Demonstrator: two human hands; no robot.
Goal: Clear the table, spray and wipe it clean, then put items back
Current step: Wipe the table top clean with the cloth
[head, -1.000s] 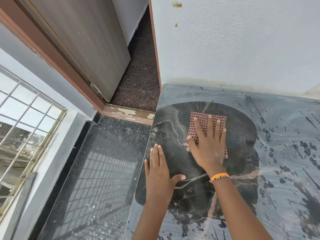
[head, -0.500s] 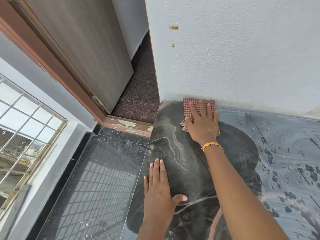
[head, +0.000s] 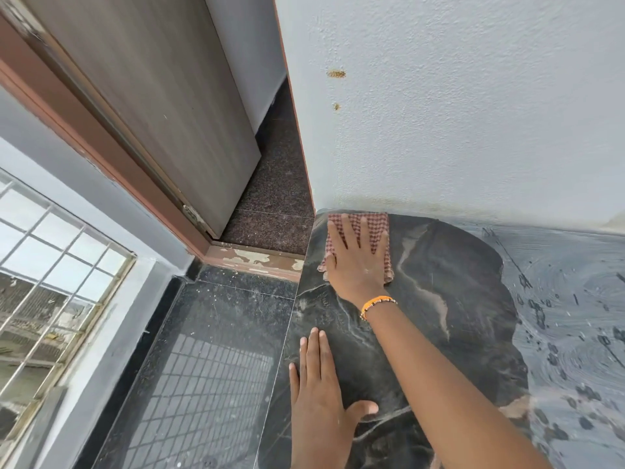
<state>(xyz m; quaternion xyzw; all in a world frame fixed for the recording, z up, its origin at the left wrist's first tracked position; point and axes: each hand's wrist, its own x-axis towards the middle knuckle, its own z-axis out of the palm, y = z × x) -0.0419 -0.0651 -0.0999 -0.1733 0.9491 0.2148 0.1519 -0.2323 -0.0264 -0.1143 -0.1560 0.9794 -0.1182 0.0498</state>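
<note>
Under right grip (head: pixel 360 262) — cloth (head: pixel 378 231), seemingly flat

A home, by the look of its fittings: a wood-grain door (head: pixel 162 96) in a chipped reddish-brown frame (head: pixel 257 257) at far left, a barred window (head: pixel 50 282) at near left, polished black granite floor (head: pixel 203 367), rough white plastered wall (head: pixel 473 113), and a dark marble table (head: pixel 456 316) set against that wall.

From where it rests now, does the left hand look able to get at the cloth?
Probably yes. The left hand lies flat on the table, with bare surface up to the cloth; only the right hand covers the cloth.
</note>
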